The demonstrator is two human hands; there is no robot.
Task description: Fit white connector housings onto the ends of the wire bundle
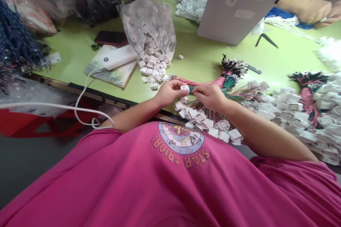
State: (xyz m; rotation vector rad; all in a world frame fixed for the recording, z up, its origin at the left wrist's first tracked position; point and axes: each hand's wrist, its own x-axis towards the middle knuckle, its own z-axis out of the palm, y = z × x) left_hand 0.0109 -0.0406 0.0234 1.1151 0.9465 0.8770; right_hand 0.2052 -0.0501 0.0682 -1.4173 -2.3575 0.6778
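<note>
Between the thumb and fingers of my left hand (170, 91) is a white plastic connector housing (184, 88). Just right of it, my right hand (210, 95) is closed in a pinch on a thin wire, its end hidden by the fingers. Beyond both hands lies a bundle of pink and green wires (213, 81) with dark tips. Wires with white housings (201, 117) hang at the table edge below my right hand. Loose white housings (154, 67) spill from a clear plastic bag (149, 17) ahead of my left hand.
Left on the green table (186, 48) are a white power bank (121, 57) with a cable, a booklet (109, 72) and a phone (110, 38). A grey box (229, 10) stands ahead. Finished-looking wire bundles (309, 106) lie right. Another person's hands (317, 10) work at far right.
</note>
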